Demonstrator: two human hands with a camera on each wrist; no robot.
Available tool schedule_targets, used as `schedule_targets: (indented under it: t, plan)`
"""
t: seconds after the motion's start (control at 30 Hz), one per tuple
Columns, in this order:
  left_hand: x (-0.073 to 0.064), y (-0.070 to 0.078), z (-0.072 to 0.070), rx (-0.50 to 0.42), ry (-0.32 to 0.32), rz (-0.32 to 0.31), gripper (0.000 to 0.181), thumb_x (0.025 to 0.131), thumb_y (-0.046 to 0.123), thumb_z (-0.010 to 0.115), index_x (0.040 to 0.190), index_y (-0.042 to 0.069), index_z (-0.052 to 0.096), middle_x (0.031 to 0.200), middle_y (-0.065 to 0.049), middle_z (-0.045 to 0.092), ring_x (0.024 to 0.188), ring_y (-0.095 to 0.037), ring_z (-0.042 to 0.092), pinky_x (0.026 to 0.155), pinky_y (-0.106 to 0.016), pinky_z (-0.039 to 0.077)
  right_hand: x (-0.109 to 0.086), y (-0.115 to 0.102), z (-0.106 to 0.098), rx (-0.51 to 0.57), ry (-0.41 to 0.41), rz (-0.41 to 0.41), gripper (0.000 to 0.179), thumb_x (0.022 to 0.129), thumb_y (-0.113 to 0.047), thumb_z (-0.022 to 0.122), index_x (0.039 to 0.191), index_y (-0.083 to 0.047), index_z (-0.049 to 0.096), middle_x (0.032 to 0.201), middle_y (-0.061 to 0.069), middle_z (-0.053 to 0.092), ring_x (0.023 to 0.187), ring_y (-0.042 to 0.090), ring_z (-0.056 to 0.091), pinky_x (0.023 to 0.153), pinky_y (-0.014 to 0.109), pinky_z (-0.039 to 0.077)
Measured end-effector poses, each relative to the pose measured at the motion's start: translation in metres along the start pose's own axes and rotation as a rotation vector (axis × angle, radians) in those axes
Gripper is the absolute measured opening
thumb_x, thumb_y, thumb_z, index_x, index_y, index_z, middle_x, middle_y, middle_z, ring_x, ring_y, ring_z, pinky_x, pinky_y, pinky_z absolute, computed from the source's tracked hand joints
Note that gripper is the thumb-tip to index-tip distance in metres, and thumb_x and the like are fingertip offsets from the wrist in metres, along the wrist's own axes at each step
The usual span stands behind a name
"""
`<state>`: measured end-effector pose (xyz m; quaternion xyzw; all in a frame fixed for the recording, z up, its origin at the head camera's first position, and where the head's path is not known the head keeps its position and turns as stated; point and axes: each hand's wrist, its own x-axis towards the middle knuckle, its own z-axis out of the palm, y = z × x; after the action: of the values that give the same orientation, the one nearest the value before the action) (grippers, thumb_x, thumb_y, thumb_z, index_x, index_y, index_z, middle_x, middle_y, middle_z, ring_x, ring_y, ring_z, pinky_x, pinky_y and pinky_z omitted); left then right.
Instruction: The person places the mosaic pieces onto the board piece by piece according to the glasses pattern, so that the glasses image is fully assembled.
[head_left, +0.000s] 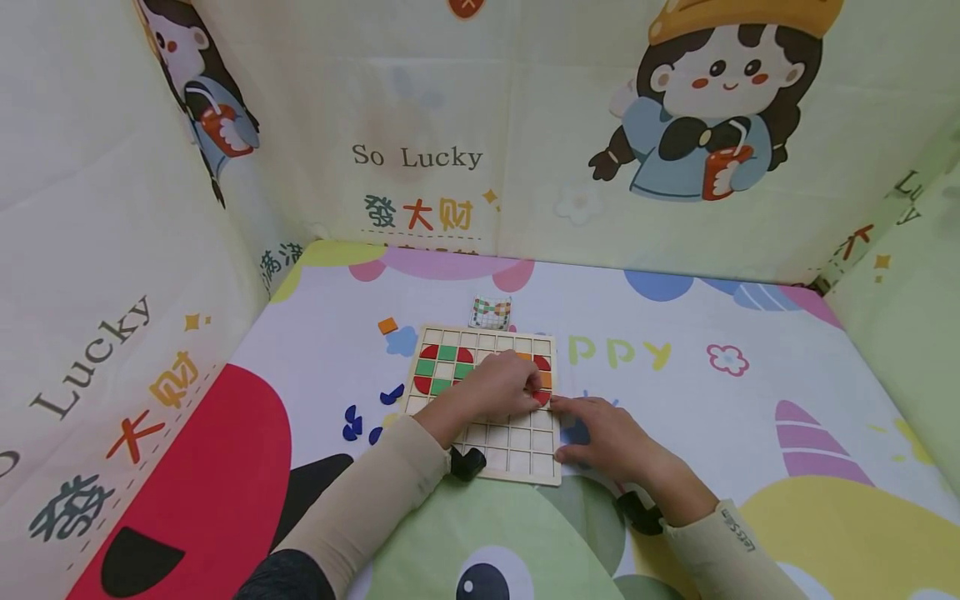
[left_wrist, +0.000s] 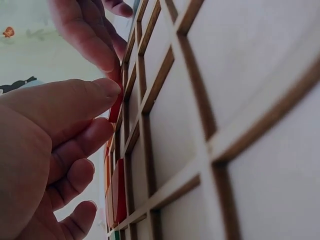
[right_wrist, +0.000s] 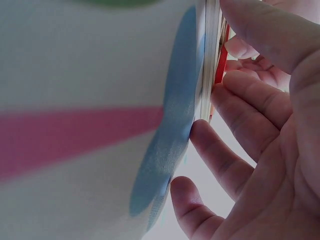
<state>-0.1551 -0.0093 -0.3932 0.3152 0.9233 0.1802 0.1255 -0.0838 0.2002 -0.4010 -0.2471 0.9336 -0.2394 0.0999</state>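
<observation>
A wooden grid board lies on the patterned cloth, with red and green pieces set in its left part and red and orange ones at the right. My left hand reaches across the board to its right edge. Its thumb and curled forefinger pinch a red piece over the grid. My right hand rests beside the board's right edge, fingers extended. In the right wrist view, its fingertips touch the board's side close to the red piece. My left hand hides the board's middle in the head view.
Behind the board stands a small pattern card. A loose orange piece lies at the back left. Several dark blue pieces are scattered left of the board. Printed cloth walls enclose the surface.
</observation>
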Motion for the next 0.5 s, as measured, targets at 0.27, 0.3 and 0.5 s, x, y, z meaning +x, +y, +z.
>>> schedule_targets:
  t: [0.27,0.3,0.5]
  plan:
    - [0.0012,0.0009,0.0018,0.018,-0.002,-0.004,0.019,0.091,0.033,0.073,0.103,0.018,0.071,0.087,0.01,0.058,0.088,-0.012,0.05,0.078,-0.029,0.044,0.0003,0.0001,0.0,0.005,0.001,0.005,0.063,0.081,-0.03,0.084,0.136,-0.011,0.06,0.132,0.012,0.061,0.121,0.037,0.054,0.095,0.062,0.042]
    - [0.0014,0.0011,0.002,0.023,-0.003,-0.006,0.02,0.091,0.033,0.073,0.103,0.018,0.071,0.088,0.01,0.058,0.089,-0.012,0.05,0.078,-0.029,0.044,0.0002,0.0002,0.0,0.006,0.003,0.005,0.063,0.081,-0.029,0.084,0.136,-0.011,0.06,0.132,0.012,0.061,0.121,0.037,0.054,0.094,0.062,0.042]
    - [0.0017,0.0018,0.0031,0.048,0.007,-0.008,0.018,0.091,0.033,0.073,0.102,0.018,0.071,0.086,0.01,0.057,0.088,-0.012,0.049,0.076,-0.029,0.044,-0.0001,-0.0001,0.0001,0.008,0.002,0.005,0.064,0.081,-0.03,0.084,0.137,-0.011,0.059,0.133,0.012,0.061,0.121,0.037,0.054,0.095,0.063,0.041]
